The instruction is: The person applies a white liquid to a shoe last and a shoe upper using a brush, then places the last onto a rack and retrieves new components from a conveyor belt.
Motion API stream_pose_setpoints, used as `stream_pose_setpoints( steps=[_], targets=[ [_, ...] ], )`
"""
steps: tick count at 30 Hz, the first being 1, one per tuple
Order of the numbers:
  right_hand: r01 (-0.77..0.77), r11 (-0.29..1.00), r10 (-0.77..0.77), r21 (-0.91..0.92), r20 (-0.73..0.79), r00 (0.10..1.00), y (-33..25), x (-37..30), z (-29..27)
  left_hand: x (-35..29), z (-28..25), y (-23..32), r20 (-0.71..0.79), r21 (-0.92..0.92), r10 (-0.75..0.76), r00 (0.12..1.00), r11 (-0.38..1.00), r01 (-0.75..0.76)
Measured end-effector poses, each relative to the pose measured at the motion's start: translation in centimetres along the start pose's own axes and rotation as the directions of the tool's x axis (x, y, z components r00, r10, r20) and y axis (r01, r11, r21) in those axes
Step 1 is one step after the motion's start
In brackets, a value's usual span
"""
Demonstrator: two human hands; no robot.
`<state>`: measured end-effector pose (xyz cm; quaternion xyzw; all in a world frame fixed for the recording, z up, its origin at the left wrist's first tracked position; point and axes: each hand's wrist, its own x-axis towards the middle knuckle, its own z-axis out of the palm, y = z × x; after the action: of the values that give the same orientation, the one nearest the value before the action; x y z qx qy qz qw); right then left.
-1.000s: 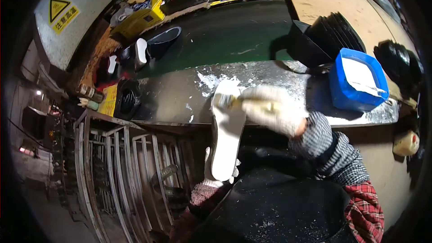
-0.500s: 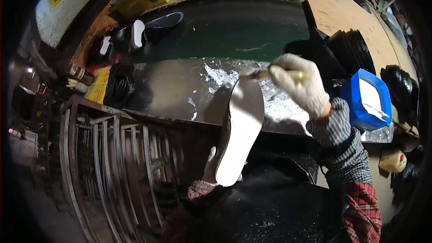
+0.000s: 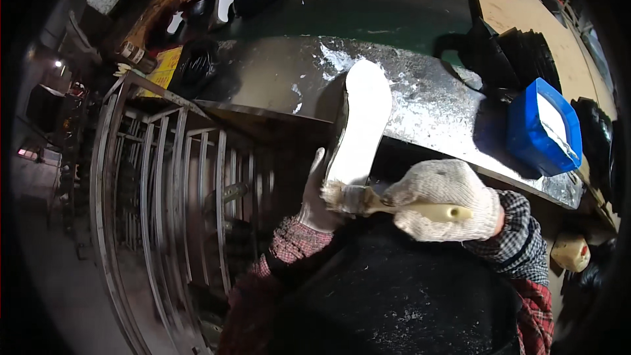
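A white-faced shoe sole (image 3: 367,115) stretches away from me, its far end over the workbench edge. My left hand (image 3: 317,205), in a pale glove, is closed around the near end, though the brush hides part of that grip. In my right hand (image 3: 453,190), also gloved, is a flat paintbrush (image 3: 358,200) with a pale handle. Its bristles press on the near end of the sole, beside my left hand. To the right, a blue tub (image 3: 524,133) with white material inside stands on the bench.
White smears mark the metal workbench (image 3: 259,69). Behind it lies a dark green surface (image 3: 368,10) with several shoe parts at its left. A metal rack (image 3: 148,164) stands at the left. Stacked black pieces (image 3: 529,59) are behind the tub, and a plastic jug (image 3: 571,252) sits lower right.
My right hand has drawn the brush from the far end of the sole to its near end. The view has shifted, so the bench appears higher.
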<state>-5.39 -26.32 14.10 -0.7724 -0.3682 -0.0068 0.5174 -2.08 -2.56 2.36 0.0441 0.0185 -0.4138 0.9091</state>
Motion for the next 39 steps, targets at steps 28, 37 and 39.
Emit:
stream_pose_setpoints(
  steps=[28, 37, 39],
  targets=[
    [0.102, 0.859, -0.090, -0.502, 0.050, 0.995, 3.7, 0.4, -1.2, 0.0, 0.3, 6.4, -0.045, -0.038, -0.076, 0.996, 0.996, 0.075],
    [-0.119, 0.919, -0.164, -0.376, -0.638, 0.752, 0.7, -10.8, -10.1, 13.2, 3.8, 15.0, -0.393, 0.391, 0.649, 0.652, 0.759, -0.520],
    [-0.224, 0.965, 0.004, -0.133, -0.853, 0.523, -0.3, -16.0, -10.6, 16.8, 4.3, 12.6, -0.213, 0.569, 0.665, 0.716, 0.680, -0.462]
  ],
)
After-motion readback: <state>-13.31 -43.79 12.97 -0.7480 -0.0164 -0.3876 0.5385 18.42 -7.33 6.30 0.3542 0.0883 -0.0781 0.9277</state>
